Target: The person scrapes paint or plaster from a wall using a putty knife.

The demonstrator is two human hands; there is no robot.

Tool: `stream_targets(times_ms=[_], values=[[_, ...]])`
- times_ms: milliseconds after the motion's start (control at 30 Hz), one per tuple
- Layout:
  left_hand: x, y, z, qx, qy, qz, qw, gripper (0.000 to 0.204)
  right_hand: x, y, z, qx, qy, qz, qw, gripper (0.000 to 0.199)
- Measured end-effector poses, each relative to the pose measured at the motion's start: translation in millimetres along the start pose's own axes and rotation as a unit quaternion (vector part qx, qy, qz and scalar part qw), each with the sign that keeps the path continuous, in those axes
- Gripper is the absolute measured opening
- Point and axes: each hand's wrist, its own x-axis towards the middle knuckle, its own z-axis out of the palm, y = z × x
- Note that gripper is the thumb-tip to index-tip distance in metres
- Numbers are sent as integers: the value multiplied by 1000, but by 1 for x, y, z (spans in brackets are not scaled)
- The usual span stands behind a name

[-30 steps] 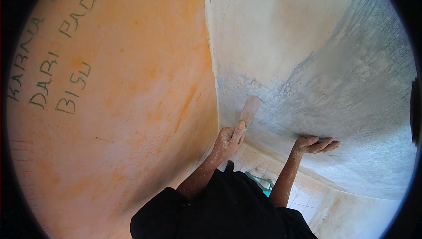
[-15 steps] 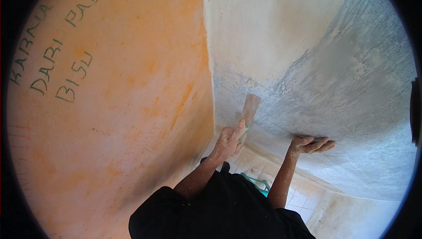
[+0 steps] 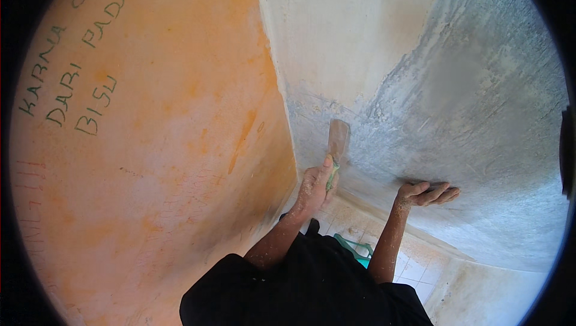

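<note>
Far left: orange wall (image 3: 150,146) w/ green handwriting on its upper part, running to the corner; floor tiles (image 3: 354,218) pale, low in the corner; something green (image 3: 354,248) down by the floor, can't tell what it is.

Left hand (image 3: 315,185), dusty, fingers curled tight round the green handle of the scraper (image 3: 337,143), thumb laid up along the handle; blade flat vs. the white wall (image 3: 360,38), just right of the corner, at the edge where pale coat meets the grey scraped patch (image 3: 480,122).

Scraper: long axis runs near upright in view, handle low, blade end pointing up the wall; judged light, thin blade prob. a bit springy, handle stiff; best held at the handle as now, not by the blade edge; dusty palm might slip some.

Right hand (image 3: 427,194): palm to the grey patch, fingers together and stretched out flat, pointing right; holds nothing, seems to brace; well apart from the scraper.
</note>
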Motion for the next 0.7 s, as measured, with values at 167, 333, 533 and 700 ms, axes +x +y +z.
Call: stream_targets(times_ms=[167,333,533,700], values=[[-8,-4,3,-56,-5,-34,998,60,-4,0,-1,14,3,17,1000,50],[-6,11,7,-50,16,-29,998,56,-2,2,-1,13,12,19,1000,51],[-4,14,-21,26,74,73,994,37,-3,4,1,9,25,-3,1000,48],[-7,1,-34,111,43,142,983,33,-5,8,0,10,21,-6,1000,47]])
